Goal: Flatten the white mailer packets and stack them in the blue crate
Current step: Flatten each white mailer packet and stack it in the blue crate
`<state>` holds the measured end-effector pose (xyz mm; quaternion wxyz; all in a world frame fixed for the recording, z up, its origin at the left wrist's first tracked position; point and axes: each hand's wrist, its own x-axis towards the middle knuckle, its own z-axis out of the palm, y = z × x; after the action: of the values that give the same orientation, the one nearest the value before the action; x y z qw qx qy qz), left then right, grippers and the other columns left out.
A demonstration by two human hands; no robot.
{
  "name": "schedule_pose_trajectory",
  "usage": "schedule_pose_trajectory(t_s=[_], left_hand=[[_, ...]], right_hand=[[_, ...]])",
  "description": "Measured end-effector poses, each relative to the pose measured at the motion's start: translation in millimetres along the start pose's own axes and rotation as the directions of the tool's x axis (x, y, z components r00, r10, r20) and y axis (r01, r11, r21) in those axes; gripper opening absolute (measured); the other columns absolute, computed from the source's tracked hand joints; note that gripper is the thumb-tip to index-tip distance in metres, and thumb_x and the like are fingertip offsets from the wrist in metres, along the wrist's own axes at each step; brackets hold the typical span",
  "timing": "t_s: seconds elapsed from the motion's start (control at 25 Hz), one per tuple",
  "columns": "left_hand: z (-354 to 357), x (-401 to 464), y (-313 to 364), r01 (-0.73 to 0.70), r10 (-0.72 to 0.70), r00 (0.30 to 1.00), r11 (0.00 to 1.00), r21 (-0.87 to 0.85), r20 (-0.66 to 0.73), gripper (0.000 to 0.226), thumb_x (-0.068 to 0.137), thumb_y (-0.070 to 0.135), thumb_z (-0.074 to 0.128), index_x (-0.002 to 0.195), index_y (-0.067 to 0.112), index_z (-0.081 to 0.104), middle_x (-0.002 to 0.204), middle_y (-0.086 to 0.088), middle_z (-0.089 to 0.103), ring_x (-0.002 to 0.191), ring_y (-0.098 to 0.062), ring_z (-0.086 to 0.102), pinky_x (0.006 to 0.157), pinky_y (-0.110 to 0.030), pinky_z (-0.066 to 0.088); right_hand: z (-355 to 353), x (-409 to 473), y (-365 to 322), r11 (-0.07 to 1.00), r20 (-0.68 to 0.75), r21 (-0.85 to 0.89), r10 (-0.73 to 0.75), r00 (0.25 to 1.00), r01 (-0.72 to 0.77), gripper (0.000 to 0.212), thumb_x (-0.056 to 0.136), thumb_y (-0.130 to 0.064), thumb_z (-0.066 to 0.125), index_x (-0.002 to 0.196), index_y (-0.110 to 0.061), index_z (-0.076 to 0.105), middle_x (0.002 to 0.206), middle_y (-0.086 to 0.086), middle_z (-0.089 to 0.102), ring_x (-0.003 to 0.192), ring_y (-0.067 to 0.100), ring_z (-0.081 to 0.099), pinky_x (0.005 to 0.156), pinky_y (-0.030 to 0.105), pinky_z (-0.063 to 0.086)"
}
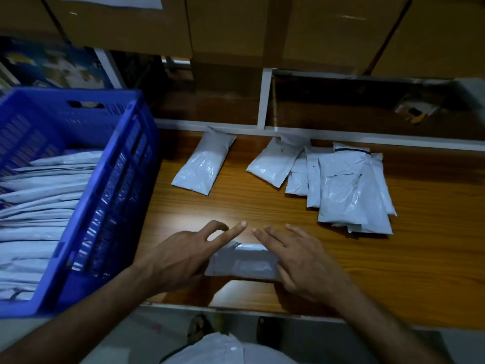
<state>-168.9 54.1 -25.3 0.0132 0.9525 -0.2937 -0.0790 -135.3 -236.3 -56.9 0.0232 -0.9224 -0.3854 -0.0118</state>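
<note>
A white mailer packet (242,264) lies near the front edge of the wooden table (262,206). My left hand (183,256) rests on its left end and my right hand (294,258) on its right end, both with straight, spread fingers pointing away from me. The blue crate (112,195) stands at the left, with several flat white packets (39,219) stacked inside. One puffy packet (203,161) lies at the table's far middle. A loose pile of several packets (341,185) lies at the far right.
Brown cardboard boxes (236,27) fill the shelf above the table. A white-framed, open shelf (367,106) runs behind it. Below the table edge I see the floor, two feet and white cloth (217,348).
</note>
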Motion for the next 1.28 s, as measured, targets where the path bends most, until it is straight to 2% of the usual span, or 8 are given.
schedule_pose_trajectory(t_s=[0.08, 0.16, 0.28, 0.36, 0.44, 0.84, 1.04, 1.28], left_hand=[[10.8, 9.6, 0.0, 0.118, -0.119, 0.993, 0.992, 0.045, 0.025, 0.125, 0.083, 0.029, 0.077, 0.158, 0.036, -0.023, 0.162, -0.008, 0.025, 0.103, -0.024, 0.065, 0.078, -0.031, 0.052], [33.2, 16.5, 5.4, 0.249, -0.243, 0.968, 0.962, 0.109, -0.064, 0.116, 0.079, 0.038, 0.081, 0.163, 0.022, 0.003, 0.164, -0.018, 0.025, 0.133, -0.035, 0.052, 0.107, -0.044, 0.045], [82.4, 11.5, 25.0, 0.351, -0.375, 0.914, 0.922, -0.163, -0.153, 0.070, 0.100, 0.043, 0.048, 0.161, 0.020, 0.023, 0.167, -0.018, 0.014, 0.153, -0.033, 0.026, 0.124, -0.051, 0.022], [109.0, 8.0, 33.4, 0.349, -0.399, 0.908, 0.888, -0.298, -0.127, 0.061, 0.108, 0.044, 0.030, 0.163, 0.022, 0.018, 0.171, -0.012, 0.003, 0.158, -0.027, 0.006, 0.126, -0.050, 0.015], [119.1, 8.3, 34.8, 0.329, -0.393, 0.907, 0.885, -0.329, -0.149, 0.061, 0.108, 0.043, 0.031, 0.164, 0.024, 0.015, 0.172, -0.007, 0.001, 0.158, -0.022, -0.001, 0.127, -0.046, 0.009], [115.9, 15.4, 31.7, 0.384, -0.427, 0.899, 0.876, -0.293, -0.097, 0.062, 0.106, 0.042, 0.028, 0.163, 0.017, 0.019, 0.171, -0.013, 0.003, 0.158, -0.028, 0.001, 0.124, -0.055, 0.016], [103.2, 41.7, 37.1, 0.192, -0.225, 0.970, 0.943, -0.271, -0.095, 0.065, 0.107, 0.043, 0.032, 0.164, 0.020, 0.014, 0.171, -0.008, -0.001, 0.158, -0.024, -0.005, 0.126, -0.052, 0.010], [112.4, 48.4, 39.8, 0.214, -0.249, 0.964, 0.933, -0.289, -0.091, 0.065, 0.106, 0.042, 0.035, 0.164, 0.020, 0.014, 0.172, -0.007, 0.000, 0.158, -0.025, -0.001, 0.127, -0.049, 0.009]], right_hand=[[16.1, 14.2, 5.6, 0.999, 0.045, 0.014, 0.030, 0.999, -0.030, 0.074, 0.093, -0.036, 0.051, 0.162, -0.023, 0.028, 0.153, 0.012, 0.053, 0.136, 0.023, 0.055, 0.124, 0.046, 0.015], [37.8, 24.4, -8.8, 0.988, 0.065, -0.006, 0.156, 0.986, -0.156, 0.077, 0.093, -0.035, 0.061, 0.162, -0.022, 0.029, 0.160, 0.015, 0.044, 0.146, 0.027, 0.044, 0.127, 0.055, 0.004], [68.9, 26.1, -49.5, 0.943, 0.005, 0.123, 0.310, 0.951, -0.308, 0.063, 0.102, -0.039, 0.047, 0.161, -0.024, 0.034, 0.169, 0.015, 0.027, 0.156, 0.028, 0.026, 0.128, 0.059, 0.005], [83.4, 22.8, -65.1, 0.917, -0.002, 0.232, 0.335, 0.942, -0.326, 0.061, 0.106, -0.041, 0.040, 0.164, -0.025, 0.029, 0.172, 0.012, 0.017, 0.160, 0.025, 0.013, 0.128, 0.058, 0.012], [91.8, 21.5, -66.6, 0.910, -0.001, 0.255, 0.339, 0.941, -0.327, 0.063, 0.107, -0.039, 0.040, 0.165, -0.026, 0.023, 0.174, 0.008, 0.011, 0.161, 0.022, 0.005, 0.128, 0.055, 0.013], [91.1, 29.7, -61.4, 0.933, 0.030, 0.210, 0.294, 0.955, -0.293, 0.063, 0.106, -0.037, 0.033, 0.165, -0.018, 0.024, 0.174, 0.013, 0.007, 0.161, 0.026, 0.006, 0.128, 0.054, 0.013], [86.5, 0.0, -33.6, 0.852, 0.023, 0.246, 0.472, 0.881, -0.463, 0.063, 0.107, -0.041, 0.036, 0.166, -0.022, 0.022, 0.174, 0.010, 0.003, 0.161, 0.023, -0.002, 0.129, 0.055, 0.004], [99.0, -3.4, -25.0, 0.858, 0.017, 0.243, 0.463, 0.886, -0.453, 0.064, 0.107, -0.036, 0.040, 0.166, -0.020, 0.022, 0.174, 0.013, 0.006, 0.161, 0.028, 0.001, 0.128, 0.055, 0.010]])
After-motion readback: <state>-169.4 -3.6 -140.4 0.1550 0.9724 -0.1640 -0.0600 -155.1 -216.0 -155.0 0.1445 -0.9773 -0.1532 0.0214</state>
